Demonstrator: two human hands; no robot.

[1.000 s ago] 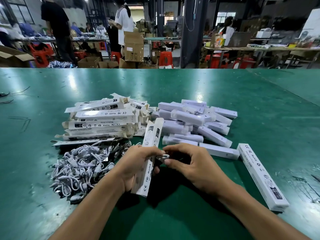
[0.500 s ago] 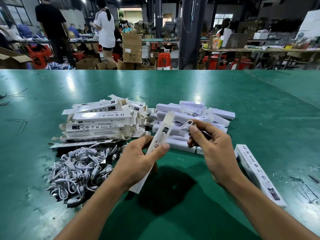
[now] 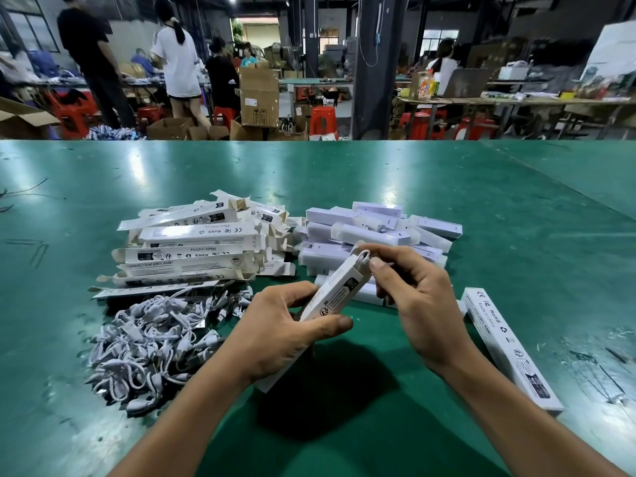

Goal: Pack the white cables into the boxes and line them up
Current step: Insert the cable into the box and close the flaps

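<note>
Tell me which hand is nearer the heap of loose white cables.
Left. The left hand, holding a box, sits just right of the heap of cables; the right hand is farther right, pinching a cable at the box's top end.

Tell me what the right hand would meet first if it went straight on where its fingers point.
Probably the white cable at the open end of the box the left hand holds; depth is unclear.

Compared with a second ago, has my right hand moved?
Yes. The right hand has lifted away from you, toward the pile of plain white boxes, bringing the cable to the open end of the held box.
</note>
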